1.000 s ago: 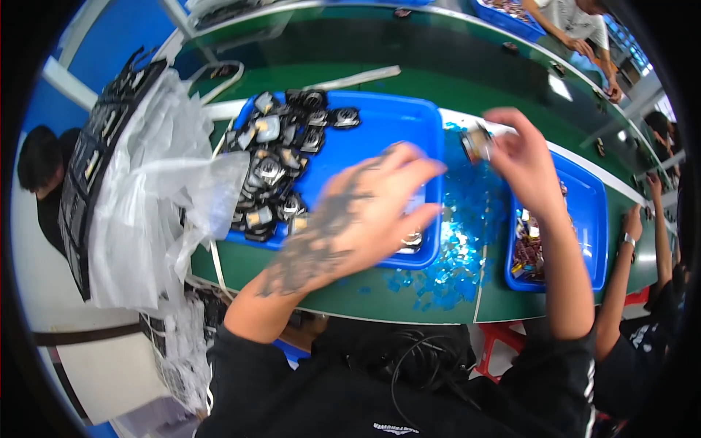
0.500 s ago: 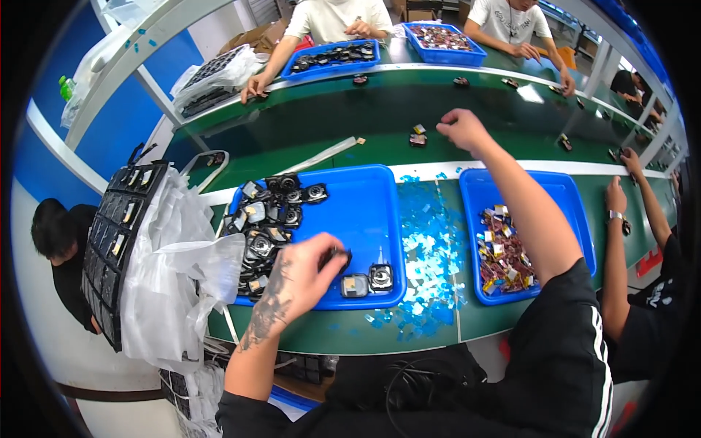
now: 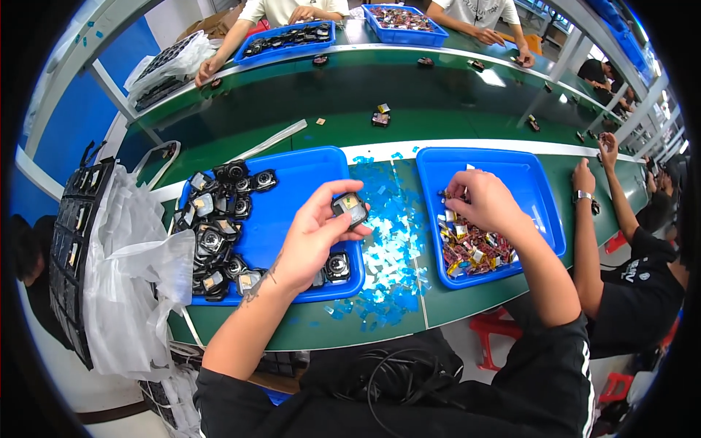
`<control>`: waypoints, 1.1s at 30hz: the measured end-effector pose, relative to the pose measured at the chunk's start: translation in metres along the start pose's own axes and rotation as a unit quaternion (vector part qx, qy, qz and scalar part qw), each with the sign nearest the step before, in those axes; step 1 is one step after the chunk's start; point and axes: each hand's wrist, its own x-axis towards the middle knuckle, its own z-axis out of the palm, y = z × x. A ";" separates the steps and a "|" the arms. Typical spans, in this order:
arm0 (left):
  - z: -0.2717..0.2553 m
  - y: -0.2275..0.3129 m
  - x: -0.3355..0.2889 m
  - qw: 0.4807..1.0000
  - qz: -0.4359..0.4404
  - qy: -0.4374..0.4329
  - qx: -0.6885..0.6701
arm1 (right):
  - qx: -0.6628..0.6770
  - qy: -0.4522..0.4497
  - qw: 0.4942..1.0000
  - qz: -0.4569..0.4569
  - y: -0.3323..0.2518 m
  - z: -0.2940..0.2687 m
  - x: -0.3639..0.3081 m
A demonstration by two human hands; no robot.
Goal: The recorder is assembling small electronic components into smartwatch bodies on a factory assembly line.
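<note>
My left hand [image 3: 310, 233] is closed around a square black watch case [image 3: 350, 210] with a yellowish patch on its grey face. It holds the case above the right side of the left blue tray [image 3: 274, 212]. Black watch cases [image 3: 212, 241] are heaped along that tray's left side, and a few lie near its front right corner. My right hand [image 3: 488, 203] reaches into the right blue tray [image 3: 544, 212], fingers pinched over small parts [image 3: 475, 252] in red-brown, yellow and white. Its fingertips are partly hidden, so what they grip cannot be made out.
Blue film scraps [image 3: 394, 252] cover the table between the trays. Beyond runs a green conveyor belt [image 3: 292, 91] carrying several assemblies, one [image 3: 380, 117] straight ahead. Plastic-wrapped black racks [image 3: 80, 241] stand at left. Co-workers sit across the belt and at right.
My right hand has come back from over the belt and down into the right tray. My left hand has risen rightward, turning the watch case into view. The whole view has shifted.
</note>
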 end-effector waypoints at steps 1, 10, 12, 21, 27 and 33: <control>0.000 -0.003 -0.002 1.000 -0.001 0.002 -0.004 | 0.071 0.050 0.996 0.027 -0.002 0.001 0.000; 0.025 -0.026 -0.014 0.990 0.074 0.012 0.118 | 0.281 0.170 0.942 -0.064 -0.097 0.012 -0.028; 0.022 -0.023 -0.015 0.986 0.055 -0.006 0.154 | 0.287 0.140 0.941 -0.109 -0.106 0.018 -0.026; 0.025 -0.021 -0.022 0.971 0.126 0.065 0.195 | 0.439 0.163 0.884 0.002 -0.118 0.028 -0.028; 0.020 -0.025 -0.024 0.930 0.182 0.040 0.315 | 0.437 0.000 0.900 -0.012 -0.109 0.016 -0.020; 0.021 -0.029 -0.020 0.846 0.304 0.060 0.434 | 0.548 -0.117 0.826 0.064 -0.100 0.017 -0.019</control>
